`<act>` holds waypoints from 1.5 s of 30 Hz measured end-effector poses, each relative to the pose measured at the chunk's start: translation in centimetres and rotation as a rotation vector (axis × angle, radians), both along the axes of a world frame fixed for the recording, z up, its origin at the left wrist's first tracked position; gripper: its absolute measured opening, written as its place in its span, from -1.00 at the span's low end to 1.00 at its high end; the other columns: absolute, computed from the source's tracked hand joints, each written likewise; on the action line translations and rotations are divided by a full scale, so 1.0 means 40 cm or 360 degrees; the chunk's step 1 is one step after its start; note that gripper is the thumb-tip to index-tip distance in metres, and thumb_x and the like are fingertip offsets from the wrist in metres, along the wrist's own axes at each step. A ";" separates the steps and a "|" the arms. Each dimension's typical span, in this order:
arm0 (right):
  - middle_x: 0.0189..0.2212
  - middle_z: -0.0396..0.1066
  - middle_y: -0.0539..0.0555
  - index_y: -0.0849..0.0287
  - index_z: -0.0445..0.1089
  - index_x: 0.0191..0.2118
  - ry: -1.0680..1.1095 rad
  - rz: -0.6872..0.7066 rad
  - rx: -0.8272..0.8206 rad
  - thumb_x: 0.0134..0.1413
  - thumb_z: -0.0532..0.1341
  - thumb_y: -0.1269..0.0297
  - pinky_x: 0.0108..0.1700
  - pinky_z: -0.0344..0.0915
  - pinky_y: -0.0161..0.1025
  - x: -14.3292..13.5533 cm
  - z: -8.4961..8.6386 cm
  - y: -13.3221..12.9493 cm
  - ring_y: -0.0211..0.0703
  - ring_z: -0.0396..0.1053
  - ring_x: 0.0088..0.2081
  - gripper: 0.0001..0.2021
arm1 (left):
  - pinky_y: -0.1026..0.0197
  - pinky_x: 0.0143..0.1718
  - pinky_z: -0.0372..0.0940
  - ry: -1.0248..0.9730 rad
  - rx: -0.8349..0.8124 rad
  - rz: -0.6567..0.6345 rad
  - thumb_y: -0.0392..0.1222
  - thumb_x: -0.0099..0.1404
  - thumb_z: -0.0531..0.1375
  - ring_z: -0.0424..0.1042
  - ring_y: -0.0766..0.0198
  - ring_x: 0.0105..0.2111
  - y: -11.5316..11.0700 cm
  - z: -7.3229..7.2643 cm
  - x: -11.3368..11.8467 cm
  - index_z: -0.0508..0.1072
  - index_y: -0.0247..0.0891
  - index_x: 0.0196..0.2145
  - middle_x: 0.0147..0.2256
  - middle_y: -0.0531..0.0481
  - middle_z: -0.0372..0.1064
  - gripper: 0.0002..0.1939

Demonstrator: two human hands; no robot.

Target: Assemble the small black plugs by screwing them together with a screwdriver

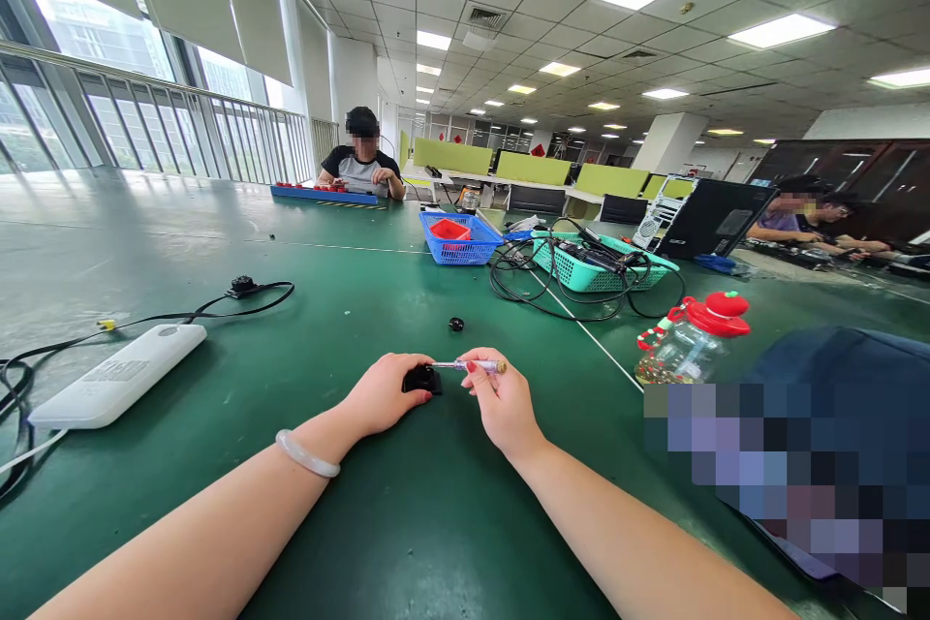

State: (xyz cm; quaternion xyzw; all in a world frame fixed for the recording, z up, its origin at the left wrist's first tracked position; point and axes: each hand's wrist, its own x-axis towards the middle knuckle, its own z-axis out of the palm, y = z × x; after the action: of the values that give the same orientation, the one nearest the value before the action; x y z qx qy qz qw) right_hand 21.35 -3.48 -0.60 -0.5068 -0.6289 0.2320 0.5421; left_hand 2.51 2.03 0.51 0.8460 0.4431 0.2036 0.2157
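Screwdriver [457, 365] pinched in the right hand [501, 404], its tip end at a black part [419, 379] held by the left hand [384, 393].
Both hands curl nearly closed, thumb against fingers, toward the near side of the desk [581, 387], well short of its far edge; whether the black part rests on the surface, I cannot tell. Should the left grip let it twist, the shaft could skid off and jab those fingers. Just beyond, toward the far edge, a small round piece [455, 324] lies loose, and a stray knuckle might send it rolling.
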 end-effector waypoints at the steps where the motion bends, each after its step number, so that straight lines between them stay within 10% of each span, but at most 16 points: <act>1: -0.39 0.44 0.06 0.13 0.41 -0.22 -0.0002 0.0003 -0.0004 0.24 0.06 0.04 -0.33 0.36 -0.25 0.000 0.000 0.000 -0.16 0.42 -0.38 -0.71 | -0.01 0.04 0.28 -0.0002 -0.0001 -0.0006 -0.12 0.16 0.21 0.39 0.00 -0.04 0.000 0.000 0.000 0.46 -0.10 -0.02 -0.07 -0.02 0.48 -0.60; 45: -0.44 0.44 0.06 0.12 0.42 -0.24 -0.0021 -0.0014 -0.0034 0.21 0.07 0.04 -0.35 0.35 -0.25 -0.005 0.008 -0.005 -0.16 0.41 -0.42 -0.70 | -0.01 0.04 0.29 -0.0006 0.0000 -0.0006 -0.11 0.15 0.20 0.39 0.00 -0.04 0.002 -0.004 -0.004 0.46 -0.10 -0.02 -0.07 -0.03 0.47 -0.60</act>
State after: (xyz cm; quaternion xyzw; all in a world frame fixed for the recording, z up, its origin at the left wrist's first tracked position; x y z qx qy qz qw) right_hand 21.16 -3.68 -0.29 -0.5168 -0.6277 0.2330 0.5335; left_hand 2.37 2.09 0.35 0.8464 0.4412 0.2047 0.2168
